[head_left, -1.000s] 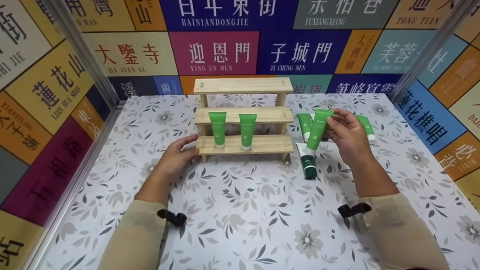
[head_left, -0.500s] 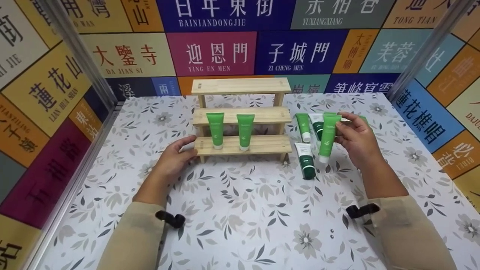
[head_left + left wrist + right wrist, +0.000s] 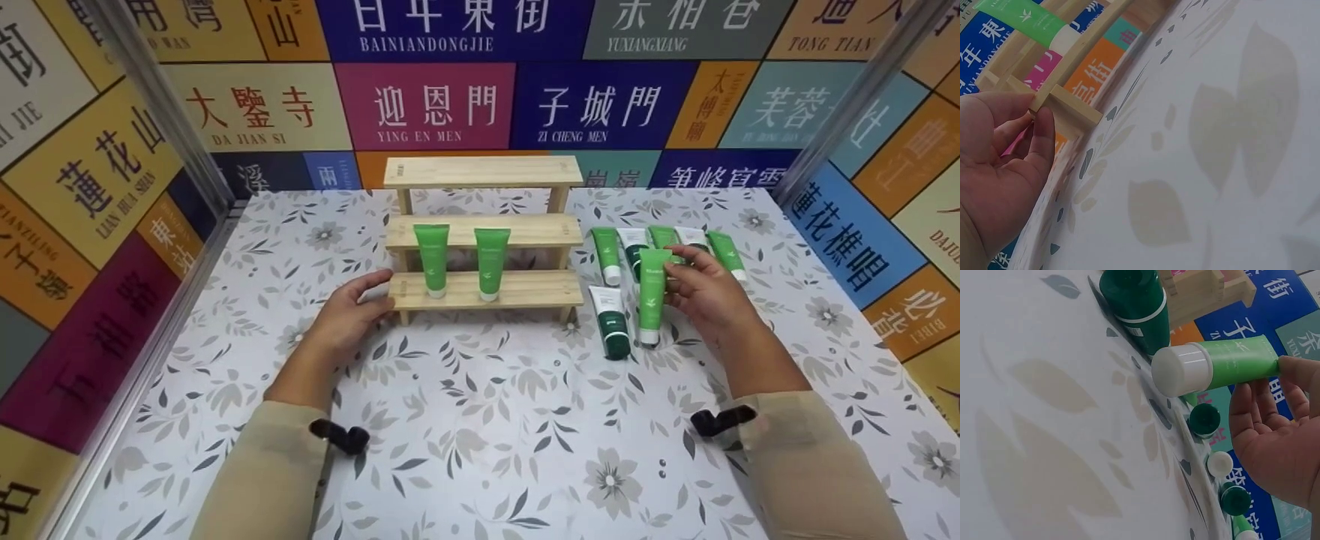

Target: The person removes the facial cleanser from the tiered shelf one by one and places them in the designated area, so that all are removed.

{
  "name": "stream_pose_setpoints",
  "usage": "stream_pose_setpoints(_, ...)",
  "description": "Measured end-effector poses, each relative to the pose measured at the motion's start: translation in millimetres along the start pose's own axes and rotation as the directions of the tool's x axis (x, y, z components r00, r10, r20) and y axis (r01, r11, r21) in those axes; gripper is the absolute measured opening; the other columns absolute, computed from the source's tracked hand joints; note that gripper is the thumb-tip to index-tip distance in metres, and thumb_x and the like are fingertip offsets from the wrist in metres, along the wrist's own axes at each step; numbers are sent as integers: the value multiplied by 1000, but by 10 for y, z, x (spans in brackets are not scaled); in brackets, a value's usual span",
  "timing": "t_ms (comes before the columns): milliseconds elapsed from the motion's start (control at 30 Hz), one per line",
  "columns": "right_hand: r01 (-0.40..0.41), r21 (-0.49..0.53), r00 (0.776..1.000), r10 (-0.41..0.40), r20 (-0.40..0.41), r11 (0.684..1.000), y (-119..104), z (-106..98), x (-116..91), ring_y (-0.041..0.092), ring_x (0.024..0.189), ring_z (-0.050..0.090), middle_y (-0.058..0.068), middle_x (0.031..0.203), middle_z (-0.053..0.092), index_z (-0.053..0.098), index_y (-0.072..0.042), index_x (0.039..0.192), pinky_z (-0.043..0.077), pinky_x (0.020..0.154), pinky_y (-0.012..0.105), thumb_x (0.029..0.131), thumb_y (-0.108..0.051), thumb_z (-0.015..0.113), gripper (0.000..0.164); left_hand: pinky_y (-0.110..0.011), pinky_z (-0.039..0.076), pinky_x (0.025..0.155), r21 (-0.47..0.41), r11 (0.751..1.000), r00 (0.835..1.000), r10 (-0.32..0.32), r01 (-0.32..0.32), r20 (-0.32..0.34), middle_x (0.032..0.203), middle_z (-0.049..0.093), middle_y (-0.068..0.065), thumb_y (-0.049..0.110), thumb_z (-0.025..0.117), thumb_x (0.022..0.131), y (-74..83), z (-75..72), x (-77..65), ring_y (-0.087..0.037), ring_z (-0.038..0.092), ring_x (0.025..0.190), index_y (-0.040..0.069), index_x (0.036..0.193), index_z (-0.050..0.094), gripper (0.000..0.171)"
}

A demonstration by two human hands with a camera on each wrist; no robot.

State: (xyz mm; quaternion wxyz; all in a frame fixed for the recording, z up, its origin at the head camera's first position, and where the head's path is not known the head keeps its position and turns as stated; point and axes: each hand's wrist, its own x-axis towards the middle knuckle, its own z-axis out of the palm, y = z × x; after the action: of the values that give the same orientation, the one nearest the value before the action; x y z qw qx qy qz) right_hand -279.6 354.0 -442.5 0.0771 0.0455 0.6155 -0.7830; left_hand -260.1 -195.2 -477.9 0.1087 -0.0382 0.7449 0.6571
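Note:
My right hand [image 3: 712,289] pinches a light green squeeze tube [image 3: 650,296] near its flat end, white cap downward, low over the table beside a white and dark green tube [image 3: 611,321]. In the right wrist view the held tube [image 3: 1230,363] points its cap at the camera. My left hand [image 3: 351,311] grips the left end of the bottom board of a three-tier wooden display stand [image 3: 536,289], thumb and fingertips at the board's corner [image 3: 1044,98]. Two more light green tubes, one at left [image 3: 433,259] and one at right [image 3: 491,262], stand cap-down on that bottom board.
Behind the held tube lies a row of several tubes, with a green one [image 3: 606,255] at its left end and another green one [image 3: 726,253] at its right. The stand's middle board [image 3: 450,231] and top board [image 3: 484,171] are bare. A sign-covered wall [image 3: 431,105] rises behind.
My right hand has carried the green tube rightward from over the white and dark green tube, then down toward the table. My left hand stays on the stand.

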Motion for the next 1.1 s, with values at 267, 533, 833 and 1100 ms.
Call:
stream_pose_setpoints(267, -93, -66, 995, 91, -28, 994, 48, -88, 29, 10, 88, 67, -9, 113, 66, 60, -22, 137, 58, 82, 27, 100, -21, 77, 41, -27, 53, 106, 4, 1000, 1000, -19, 19, -1, 155, 61, -10, 17, 67, 104, 17, 0, -12, -18, 69, 126, 19, 160, 50, 59)
stream_pose_setpoints(533, -163, -66, 986, 161, -35, 984, 83, -113, 58, 9, 88, 67, -9, 106, 71, 59, -16, 141, 57, 82, 27, 96, -18, 81, 50, -30, 52, 109, -7, 1000, 1000, -30, 30, -5, 156, 60, -9, 17, 68, 104, 29, -1, -19, -18, 68, 128, 20, 160, 50, 59)
stream_pose_setpoints(833, -246, -167, 969, 246, -22, 955, 92, -181, 59, 8, 92, 74, -8, 106, 73, 45, -15, 156, 62, 86, 28, 98, -21, 80, 68, -28, 54, 96, -32, 999, 1000, -16, 16, -2, 151, 63, -16, 14, 66, 104, 6, 14, -3, -12, 72, 111, 17, 160, 50, 58)
stream_pose_setpoints(1100, -244, -198, 969, 247, -13, 949, 100, -195, 55, 10, 94, 74, -7, 107, 73, 43, -17, 157, 62, 88, 29, 97, -20, 81, 71, -25, 55, 98, -38, 999, 1000, -10, 10, 0, 154, 59, -14, 12, 67, 103, 11, 8, -5, -12, 70, 116, 15, 160, 50, 59)
